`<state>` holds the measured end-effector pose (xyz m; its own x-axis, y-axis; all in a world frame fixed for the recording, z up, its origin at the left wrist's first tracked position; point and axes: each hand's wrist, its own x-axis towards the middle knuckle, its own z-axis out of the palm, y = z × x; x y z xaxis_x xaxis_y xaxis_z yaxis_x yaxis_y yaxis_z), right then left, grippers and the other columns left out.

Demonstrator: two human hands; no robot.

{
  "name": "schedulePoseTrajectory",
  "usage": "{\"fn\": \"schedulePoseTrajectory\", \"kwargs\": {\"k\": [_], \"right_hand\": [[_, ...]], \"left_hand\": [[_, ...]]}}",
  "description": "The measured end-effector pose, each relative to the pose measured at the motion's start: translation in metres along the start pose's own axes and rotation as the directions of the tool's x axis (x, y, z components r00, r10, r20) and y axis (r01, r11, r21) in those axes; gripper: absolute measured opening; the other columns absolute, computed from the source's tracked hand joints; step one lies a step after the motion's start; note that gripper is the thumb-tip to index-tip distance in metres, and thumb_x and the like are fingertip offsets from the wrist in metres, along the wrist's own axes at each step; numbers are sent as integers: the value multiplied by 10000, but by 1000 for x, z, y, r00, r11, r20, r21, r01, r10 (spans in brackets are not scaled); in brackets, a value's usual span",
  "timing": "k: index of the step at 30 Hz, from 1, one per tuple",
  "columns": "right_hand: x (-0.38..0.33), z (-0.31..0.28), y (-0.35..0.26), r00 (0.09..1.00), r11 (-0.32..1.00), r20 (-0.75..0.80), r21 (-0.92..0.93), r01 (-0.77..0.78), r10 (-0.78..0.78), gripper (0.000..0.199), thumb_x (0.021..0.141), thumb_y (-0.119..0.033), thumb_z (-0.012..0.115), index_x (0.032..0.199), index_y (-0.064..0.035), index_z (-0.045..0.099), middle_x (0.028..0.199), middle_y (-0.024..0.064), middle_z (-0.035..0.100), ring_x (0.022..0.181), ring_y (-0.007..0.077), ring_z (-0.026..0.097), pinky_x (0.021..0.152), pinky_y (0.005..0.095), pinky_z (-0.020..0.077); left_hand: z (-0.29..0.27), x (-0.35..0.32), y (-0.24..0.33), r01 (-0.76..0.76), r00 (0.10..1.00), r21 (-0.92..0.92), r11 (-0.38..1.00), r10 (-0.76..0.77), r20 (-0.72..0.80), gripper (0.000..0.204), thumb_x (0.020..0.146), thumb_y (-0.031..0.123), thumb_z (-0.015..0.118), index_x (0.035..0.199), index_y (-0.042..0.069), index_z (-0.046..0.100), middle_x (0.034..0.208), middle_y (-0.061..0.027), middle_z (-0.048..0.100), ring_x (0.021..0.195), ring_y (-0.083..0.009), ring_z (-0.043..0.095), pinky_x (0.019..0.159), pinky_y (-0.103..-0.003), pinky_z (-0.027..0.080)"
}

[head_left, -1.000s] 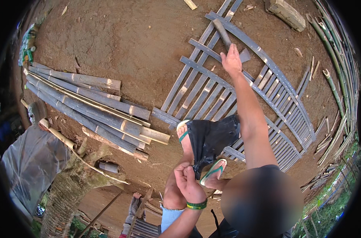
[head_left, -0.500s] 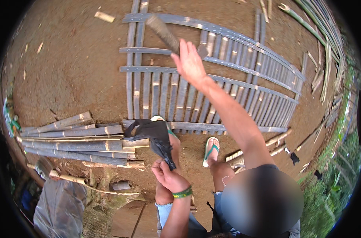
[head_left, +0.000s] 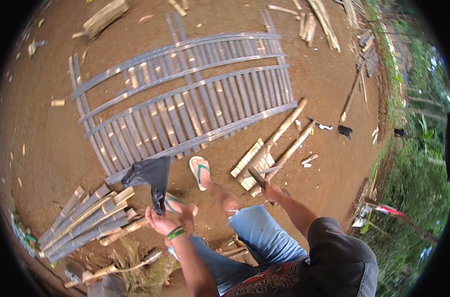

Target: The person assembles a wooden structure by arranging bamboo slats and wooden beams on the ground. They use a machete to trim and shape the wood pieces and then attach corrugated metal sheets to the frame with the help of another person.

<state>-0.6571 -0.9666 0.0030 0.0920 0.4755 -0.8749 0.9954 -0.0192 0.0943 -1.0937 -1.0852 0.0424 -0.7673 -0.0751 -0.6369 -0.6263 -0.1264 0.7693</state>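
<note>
Currently, a thin black plastic bag (head_left: 156, 171) is pinched by its bunched end in the left grip (head_left: 160, 222), its loose part seen against the near rail of a slatted grey bamboo panel (head_left: 191, 88) laid on bare brown soil (head_left: 42, 153). A dark brown stick-like tool (head_left: 257, 177) is clasped in the right grip (head_left: 273, 192). Long split grey bamboo lengths (head_left: 89, 222) are heaped near the left foot (head_left: 178, 204).
</note>
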Motion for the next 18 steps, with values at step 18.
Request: {"fn": "schedulePoseTrajectory", "kwargs": {"k": [18], "right_hand": [[-215, 205, 404, 902, 757, 119, 506, -414, 414, 608, 921, -426, 531, 1254, 82, 493, 1134, 296, 649, 1093, 405, 640, 916, 468, 515]], "left_hand": [[-183, -188, -84, -99, 995, 511, 854, 77, 63, 317, 940, 202, 504, 1170, 36, 644, 1196, -147, 625, 1036, -289, 602, 872, -375, 486]]}}
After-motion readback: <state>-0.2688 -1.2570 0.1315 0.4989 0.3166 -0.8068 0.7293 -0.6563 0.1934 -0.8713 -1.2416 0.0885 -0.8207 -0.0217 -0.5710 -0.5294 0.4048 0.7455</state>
